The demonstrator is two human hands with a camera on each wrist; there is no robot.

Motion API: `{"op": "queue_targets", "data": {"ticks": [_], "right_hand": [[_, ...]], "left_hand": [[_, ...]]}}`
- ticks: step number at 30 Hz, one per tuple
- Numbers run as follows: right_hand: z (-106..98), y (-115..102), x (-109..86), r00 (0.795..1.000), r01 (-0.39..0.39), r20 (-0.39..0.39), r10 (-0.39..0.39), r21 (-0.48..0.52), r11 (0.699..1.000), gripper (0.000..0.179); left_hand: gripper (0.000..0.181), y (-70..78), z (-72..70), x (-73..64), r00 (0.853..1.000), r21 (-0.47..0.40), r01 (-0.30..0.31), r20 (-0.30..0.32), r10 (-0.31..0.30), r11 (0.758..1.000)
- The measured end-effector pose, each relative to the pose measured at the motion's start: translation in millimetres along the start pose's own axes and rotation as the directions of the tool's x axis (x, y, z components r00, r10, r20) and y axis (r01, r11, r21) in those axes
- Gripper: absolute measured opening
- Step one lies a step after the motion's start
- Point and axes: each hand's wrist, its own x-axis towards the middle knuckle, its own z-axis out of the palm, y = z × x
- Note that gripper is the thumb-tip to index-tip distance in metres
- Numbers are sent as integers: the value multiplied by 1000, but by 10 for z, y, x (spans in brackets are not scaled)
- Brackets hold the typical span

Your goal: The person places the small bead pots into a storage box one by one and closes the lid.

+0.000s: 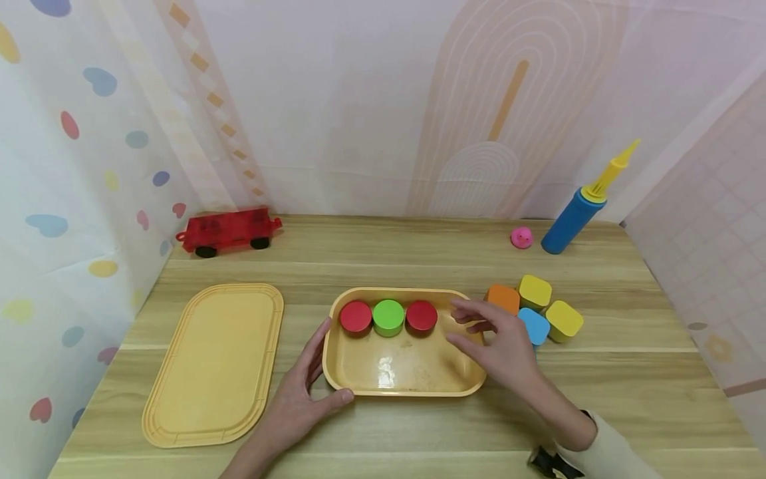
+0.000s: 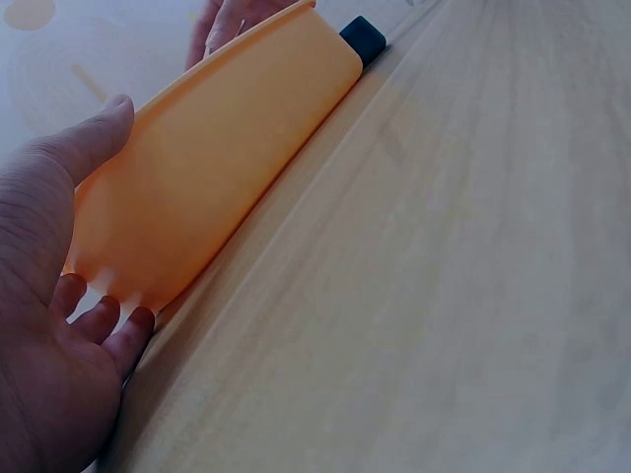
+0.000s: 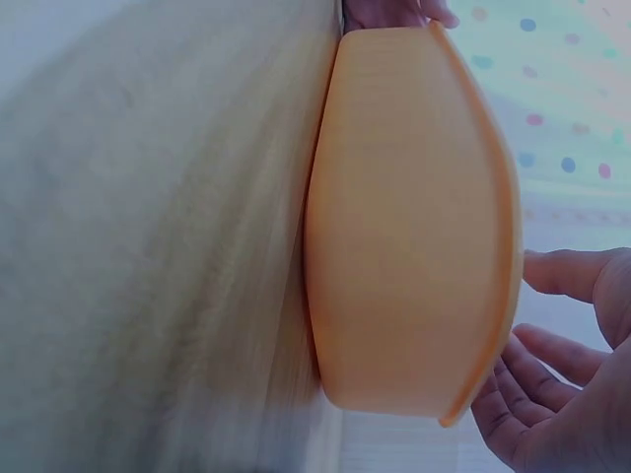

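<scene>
An orange-yellow plastic box [image 1: 365, 369] lies on the wooden table in front of me. Three round-topped blocks line its back wall: a red block [image 1: 356, 317], a green block [image 1: 388, 316] and another red block [image 1: 421, 316]. My left hand [image 1: 297, 399] grips the box's left end, thumb at the front corner of the rim, fingers along the side. In the left wrist view those fingertips curl against the end wall [image 2: 187, 197]. Over the right end of the box, my right hand [image 1: 499, 342] holds nothing, its thumb and fingers spread apart.
Right of the box cluster an orange block [image 1: 503, 299], a blue block [image 1: 534, 326] and two yellow blocks [image 1: 564, 320]. A matching lid [image 1: 212, 366] lies left. Behind stand a red toy wagon [image 1: 230, 231], a small pink toy [image 1: 521, 237] and a blue-and-yellow hand pump [image 1: 571, 223].
</scene>
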Motion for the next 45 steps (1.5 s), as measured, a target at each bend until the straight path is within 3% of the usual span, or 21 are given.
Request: {"op": "queue_targets", "data": {"ticks": [5,18,26,31,34,41,45], "right_hand": [[-67,0,-91,999,29,-42,-28,5,1000,47],[-330,48,-326,986,-26,-164,28,10,1000,50],[-509,135,-482,971,-118,-214,108,-34,992,52],[-579,201,-590,949,-214,-252,188,-78,974,49],[-624,229,-639,939,-271,-246,239,-107,956,49],[-713,328,-693,949,-291,-172,265,-149,945,57],[-742,367,-707,944,-319,-138,298,-163,934,56]], "left_hand": [[111,-3,-1,-2,1000,-1,1,-2,-1,1000],[111,-16,-6,-4,1000,-7,-8,-3,8,1000],[111,-12,-9,0,1000,4,-6,-5,6,1000],[112,-1,-10,-1,1000,20,-5,-6,5,1000],[113,2,-10,1,1000,20,-9,-3,9,1000],[113,-1,-6,1,1000,12,-14,-2,14,1000],[112,2,-6,-3,1000,10,-10,-1,10,1000]]}}
